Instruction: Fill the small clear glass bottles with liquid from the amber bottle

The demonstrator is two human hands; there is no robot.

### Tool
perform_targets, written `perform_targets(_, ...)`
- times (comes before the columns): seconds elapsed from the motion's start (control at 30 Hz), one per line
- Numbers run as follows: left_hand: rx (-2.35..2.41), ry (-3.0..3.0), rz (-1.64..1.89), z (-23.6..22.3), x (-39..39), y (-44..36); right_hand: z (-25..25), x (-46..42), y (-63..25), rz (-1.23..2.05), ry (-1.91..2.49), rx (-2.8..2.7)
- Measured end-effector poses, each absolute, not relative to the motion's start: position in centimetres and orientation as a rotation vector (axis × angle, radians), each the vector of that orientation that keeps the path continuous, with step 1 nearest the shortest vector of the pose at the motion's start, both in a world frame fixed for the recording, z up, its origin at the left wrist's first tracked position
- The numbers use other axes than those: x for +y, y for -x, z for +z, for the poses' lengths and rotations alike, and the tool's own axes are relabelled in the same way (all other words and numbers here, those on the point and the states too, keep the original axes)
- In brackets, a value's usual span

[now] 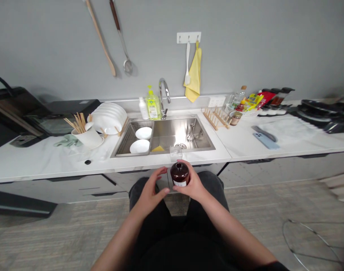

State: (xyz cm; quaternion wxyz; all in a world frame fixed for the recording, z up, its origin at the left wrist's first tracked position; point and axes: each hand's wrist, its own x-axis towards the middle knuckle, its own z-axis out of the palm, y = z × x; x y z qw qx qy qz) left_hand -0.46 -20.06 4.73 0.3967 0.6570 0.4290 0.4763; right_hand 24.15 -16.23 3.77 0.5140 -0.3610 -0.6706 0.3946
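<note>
A dark brown bottle (pixel 180 172) with a white label and an uncapped narrow neck is held upright in front of the counter edge. My right hand (pixel 192 181) wraps round its right side, thumb near the label. To its left, my left hand (pixel 153 187) hangs with fingers and thumb apart, holding nothing and not touching the bottle. Just beyond the bottle, a small clear container (pixel 176 153) stands at the sink's front rim. The steel sink (pixel 166 130) lies behind it, with two white bowls (pixel 140 146) in its left rack and a yellow sponge (pixel 158 148).
A tap (pixel 162 98), a green soap bottle (pixel 153 105) and a white bottle (pixel 143 108) stand behind the sink. White plates (pixel 109 114) and a chopstick holder (pixel 90 136) are left. A wooden rack (pixel 215 119), a jar (pixel 235 118) and a phone (pixel 265 140) are right.
</note>
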Motion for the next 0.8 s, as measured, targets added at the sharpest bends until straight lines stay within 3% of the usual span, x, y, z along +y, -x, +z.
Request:
perform_targets(0.4,1.265,-1.629,1.248,6.5,-20.3,-3.1,2.4,-17.9,-20.5,0.965,0.699,-1.637)
perform_targets(0.63,1.387,-1.537,1.335,6.9,-20.3,-1.5,3.9,-16.3,-24.1,1.05,0.707,-1.84)
perform_targets(0.8,1.47,-1.442,1.378,7.5,-19.5,0.7,2.7,-12.1,-28.0,0.771,0.946,-1.626)
